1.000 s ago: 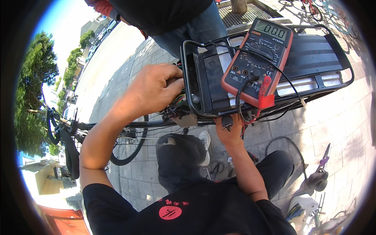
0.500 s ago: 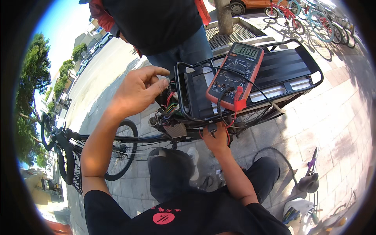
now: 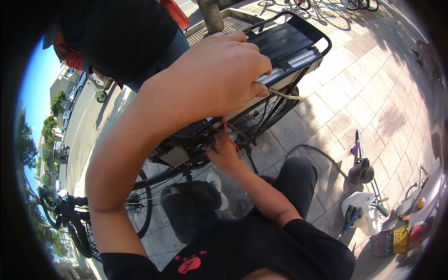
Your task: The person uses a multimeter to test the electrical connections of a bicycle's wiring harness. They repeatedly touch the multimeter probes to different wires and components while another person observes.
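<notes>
My left hand (image 3: 224,70) reaches across the rear rack (image 3: 284,39) of a bicycle with its fingers curled downward. The back of the hand hides whatever lies under it, and the multimeter does not show. Below the rack's near side, my right hand (image 3: 225,151) is closed around a small black connector (image 3: 211,143), partly hidden by the fingers. A thin red wire (image 3: 227,133) hangs down beside that hand. To its left, a ribbed metal box (image 3: 175,157) sits low on the frame.
Across the bicycle stands a person in dark clothes (image 3: 116,42). The handlebar (image 3: 60,205) is at the far left. A bicycle saddle (image 3: 360,171), a white bag (image 3: 361,210) and a parked scooter (image 3: 427,210) are at the right. A tree trunk (image 3: 211,16) rises behind the rack.
My left hand has moved right, from beside the exposed wires to over the rack, covering where the multimeter lay. My right hand stays under the rack. The whole view has shifted.
</notes>
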`<state>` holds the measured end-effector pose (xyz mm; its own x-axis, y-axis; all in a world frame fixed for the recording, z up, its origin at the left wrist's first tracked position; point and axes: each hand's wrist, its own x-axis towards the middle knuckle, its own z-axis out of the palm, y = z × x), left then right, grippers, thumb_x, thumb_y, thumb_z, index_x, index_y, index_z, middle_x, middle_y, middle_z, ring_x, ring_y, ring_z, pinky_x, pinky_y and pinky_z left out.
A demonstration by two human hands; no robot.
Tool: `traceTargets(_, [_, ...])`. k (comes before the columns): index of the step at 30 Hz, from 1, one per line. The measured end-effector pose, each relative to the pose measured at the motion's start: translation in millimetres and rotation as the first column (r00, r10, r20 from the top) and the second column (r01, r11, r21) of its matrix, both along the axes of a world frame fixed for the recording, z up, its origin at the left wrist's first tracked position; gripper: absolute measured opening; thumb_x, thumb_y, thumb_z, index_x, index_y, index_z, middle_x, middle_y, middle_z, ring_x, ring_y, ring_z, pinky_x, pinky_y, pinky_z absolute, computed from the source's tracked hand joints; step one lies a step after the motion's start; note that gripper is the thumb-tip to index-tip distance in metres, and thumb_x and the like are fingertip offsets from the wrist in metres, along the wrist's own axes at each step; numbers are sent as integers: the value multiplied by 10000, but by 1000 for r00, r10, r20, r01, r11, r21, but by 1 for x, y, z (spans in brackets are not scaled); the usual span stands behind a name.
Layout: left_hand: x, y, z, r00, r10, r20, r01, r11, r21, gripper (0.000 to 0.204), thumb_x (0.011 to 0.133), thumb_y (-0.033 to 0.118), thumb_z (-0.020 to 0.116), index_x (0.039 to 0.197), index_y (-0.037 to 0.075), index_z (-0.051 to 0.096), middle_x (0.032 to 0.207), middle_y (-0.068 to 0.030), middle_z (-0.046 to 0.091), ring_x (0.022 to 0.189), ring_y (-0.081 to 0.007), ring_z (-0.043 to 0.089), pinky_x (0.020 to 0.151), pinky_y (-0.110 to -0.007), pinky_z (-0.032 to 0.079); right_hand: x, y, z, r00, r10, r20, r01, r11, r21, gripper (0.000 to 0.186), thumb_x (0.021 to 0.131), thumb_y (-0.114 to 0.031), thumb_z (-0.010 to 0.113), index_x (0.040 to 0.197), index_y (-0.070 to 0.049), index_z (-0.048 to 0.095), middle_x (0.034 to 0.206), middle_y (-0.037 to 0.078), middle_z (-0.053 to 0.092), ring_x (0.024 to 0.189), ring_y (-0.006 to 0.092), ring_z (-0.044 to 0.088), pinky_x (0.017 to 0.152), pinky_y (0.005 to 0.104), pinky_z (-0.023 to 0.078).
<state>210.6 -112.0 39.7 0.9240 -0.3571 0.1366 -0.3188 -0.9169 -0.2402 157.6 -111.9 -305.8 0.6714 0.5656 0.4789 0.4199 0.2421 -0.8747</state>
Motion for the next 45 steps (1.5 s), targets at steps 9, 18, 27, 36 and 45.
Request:
traceTargets(9, [-10,26,20,992,75,-100,-104,938,-330,422,1091,362,722,1400,77,756,1232,-131,775,1200,-268,729,1080,-434,560,0,-8,19,985,2,-172,-19,995,-97,425,888,-9,753,1304,3,664,1237,254,713,1182,505,676,968,530,560])
traceTargets(18, [-62,192,12,881,382,-279,-467,799,-379,353,1138,181,633,1436,4,707,1309,-165,786,1264,-261,744,1112,-391,571,-11,1,7,995,10,-104,-2,997,75,439,917,19,740,1351,17,670,1318,216,712,1235,423,666,1093,452,512])
traceTargets(27, [-50,258,-35,811,292,-507,-550,676,-490,385,1056,42,701,1440,57,728,1305,-156,782,1232,-257,747,1086,-386,594,-5,18,-21,991,-44,-128,68,981,182,327,958,32,735,1282,29,688,1241,160,746,1146,281,723,1014,394,547])
traceTargets(36, [-26,269,-96,832,66,-551,-486,563,-668,362,996,-46,647,1333,19,759,936,29,664,824,-65,581,774,-255,496,1,1,-8,912,-74,404,137,982,-129,180,1033,-50,706,1192,7,768,1119,127,801,996,200,747,864,365,577])
traceTargets(45, [-35,275,-95,900,432,-64,-191,258,-947,698,1066,767,489,1181,111,698,867,-81,743,809,-193,800,564,-372,636,-2,-1,13,920,-82,383,156,974,-166,143,1018,-43,704,1117,25,783,1040,102,807,923,199,744,845,359,581])
